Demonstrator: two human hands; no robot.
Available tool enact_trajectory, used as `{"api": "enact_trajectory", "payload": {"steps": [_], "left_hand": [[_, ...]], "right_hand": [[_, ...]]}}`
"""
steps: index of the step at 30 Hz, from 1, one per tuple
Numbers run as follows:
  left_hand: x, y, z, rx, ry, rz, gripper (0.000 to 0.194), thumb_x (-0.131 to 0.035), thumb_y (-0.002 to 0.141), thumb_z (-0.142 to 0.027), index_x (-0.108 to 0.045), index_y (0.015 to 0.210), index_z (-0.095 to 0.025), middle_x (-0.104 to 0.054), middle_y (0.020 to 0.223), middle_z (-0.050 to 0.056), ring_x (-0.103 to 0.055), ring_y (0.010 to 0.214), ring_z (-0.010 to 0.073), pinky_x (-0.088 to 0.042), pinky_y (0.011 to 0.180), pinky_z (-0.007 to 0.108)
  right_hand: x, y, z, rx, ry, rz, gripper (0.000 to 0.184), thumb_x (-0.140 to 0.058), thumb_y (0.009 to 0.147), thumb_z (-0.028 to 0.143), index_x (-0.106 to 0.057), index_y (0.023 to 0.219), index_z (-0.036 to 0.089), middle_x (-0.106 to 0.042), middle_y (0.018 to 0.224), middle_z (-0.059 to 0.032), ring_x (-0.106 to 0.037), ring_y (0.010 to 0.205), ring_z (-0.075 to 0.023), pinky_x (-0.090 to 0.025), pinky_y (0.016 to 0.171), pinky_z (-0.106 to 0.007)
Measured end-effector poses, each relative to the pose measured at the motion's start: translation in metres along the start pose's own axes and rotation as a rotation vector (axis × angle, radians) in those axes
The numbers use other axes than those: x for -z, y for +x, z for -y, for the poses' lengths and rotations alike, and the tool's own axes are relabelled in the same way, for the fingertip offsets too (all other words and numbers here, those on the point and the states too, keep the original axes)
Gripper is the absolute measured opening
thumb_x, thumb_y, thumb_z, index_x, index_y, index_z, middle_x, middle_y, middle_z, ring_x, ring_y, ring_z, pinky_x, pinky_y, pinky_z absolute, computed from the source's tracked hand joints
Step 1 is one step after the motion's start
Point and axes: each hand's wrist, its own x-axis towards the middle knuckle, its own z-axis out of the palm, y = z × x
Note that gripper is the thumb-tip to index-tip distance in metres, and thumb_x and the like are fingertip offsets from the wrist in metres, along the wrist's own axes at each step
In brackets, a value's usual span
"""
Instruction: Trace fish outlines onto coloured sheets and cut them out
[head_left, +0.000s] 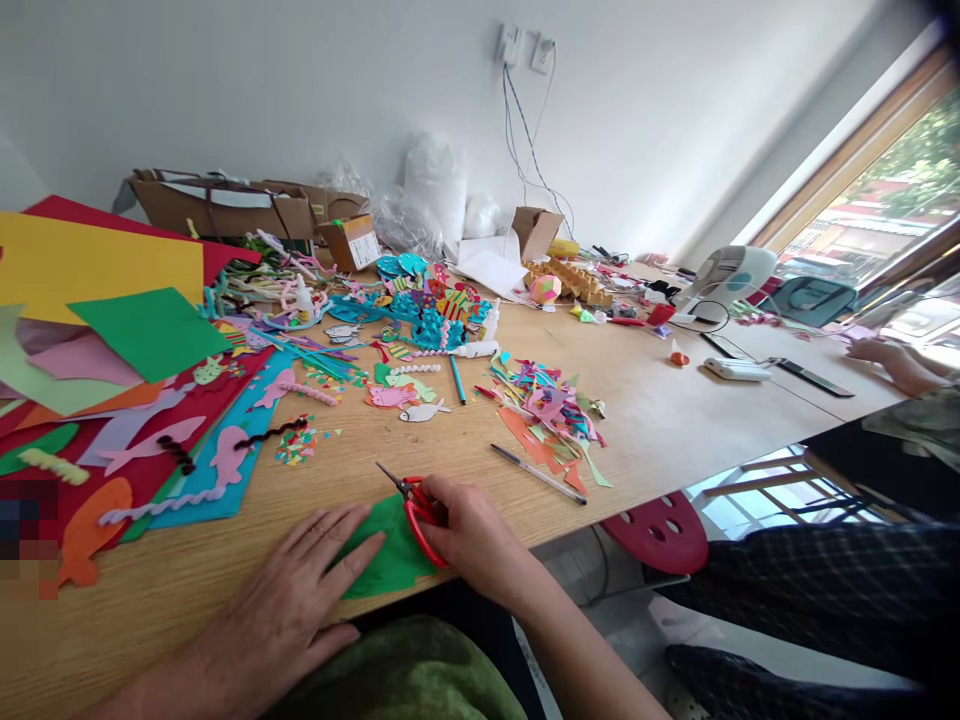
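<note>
Table (352, 450): pale wood is running along a white wall (285, 80), with cardboard boxes (225, 208) and plastic bags (435, 185) standing at its back.
Green paper (397, 548): it is lying at the near edge of the table, between my two hands, its left part passing under my left fingers and its right part reaching the scissors (421, 530).
Right hand (476, 530): I am gripping the red scissors by their handles, my fingers curling around the loops; the blades are pointing away from me and to the left, over the paper's far edge. How wide they are standing, I cannot tell.
Right forearm (570, 630): it is coming in from the lower right, slanting up and leftward.
Left hand (296, 575): I am laying it palm down, fingers spreading apart and resting on the green paper, thumb pointing right near the table edge; it is gripping nothing.
Pen (538, 474): it is lying to the right, beyond my right hand, just beside a pile of paper scraps (551, 400).
Fish cutouts (391, 396): they are resting beyond the scissors, near a blue marker (458, 380).
Coloured sheets (146, 335): they are overlapping at far left.
Person's hand (889, 362): it is resting on the tabletop at far right.
</note>
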Motion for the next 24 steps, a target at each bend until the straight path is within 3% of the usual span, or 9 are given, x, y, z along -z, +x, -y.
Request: {"api": "enact_trajectory", "payload": {"steps": [5, 11, 17, 21, 24], "left_hand": [[0.002, -0.002, -0.005, -0.040, 0.007, -0.015, 0.049, -0.055, 0.083, -0.029, -0.046, 0.131, -0.025, -0.054, 0.131, 0.005, -0.052, 0.115, 0.0251, -0.046, 0.096, 0.037], [0.014, -0.001, 0.000, -0.076, -0.011, -0.043, 0.041, -0.050, 0.086, -0.034, -0.052, 0.126, -0.025, -0.060, 0.124, 0.003, -0.058, 0.108, 0.0219, -0.048, 0.094, 0.031], [0.010, 0.000, 0.013, -0.155, -0.110, -0.010, 0.049, -0.042, 0.086, -0.013, -0.047, 0.130, -0.032, -0.062, 0.121, -0.001, -0.059, 0.108, 0.0173, -0.047, 0.095, 0.027], [0.006, 0.006, 0.025, -0.136, -0.207, 0.022, 0.048, -0.042, 0.083, -0.014, -0.052, 0.125, -0.034, -0.065, 0.117, -0.003, -0.063, 0.101, 0.0173, -0.050, 0.090, 0.025], [0.016, 0.025, 0.040, 0.009, -0.277, 0.025, 0.047, -0.036, 0.083, -0.012, -0.058, 0.118, -0.033, -0.067, 0.111, -0.006, -0.065, 0.096, 0.0175, -0.051, 0.088, 0.026]], "right_hand": [[-0.002, -0.013, 0.006, -0.033, 0.057, 0.003, 0.014, -0.054, 0.072, 0.013, -0.043, 0.065, 0.019, -0.040, 0.056, 0.0063, -0.034, 0.053, -0.0078, -0.021, 0.049, -0.020], [-0.005, -0.023, 0.012, -0.072, 0.093, 0.017, 0.017, -0.053, 0.069, 0.010, -0.040, 0.063, 0.019, -0.039, 0.057, 0.0064, -0.032, 0.053, -0.0076, -0.021, 0.049, -0.020], [-0.003, -0.021, 0.009, -0.064, 0.127, 0.044, 0.018, -0.055, 0.070, 0.013, -0.040, 0.061, 0.019, -0.037, 0.055, 0.0069, -0.030, 0.052, -0.0074, -0.020, 0.047, -0.020], [0.015, -0.017, -0.003, -0.156, 0.181, -0.072, 0.013, -0.058, 0.069, 0.014, -0.046, 0.067, 0.018, -0.042, 0.058, 0.0064, -0.035, 0.054, -0.0078, -0.025, 0.048, -0.019], [0.037, -0.014, -0.015, -0.255, -0.038, -0.196, 0.009, -0.058, 0.069, 0.015, -0.050, 0.069, 0.018, -0.045, 0.058, 0.0046, -0.038, 0.054, -0.0094, -0.025, 0.050, -0.021]]}}
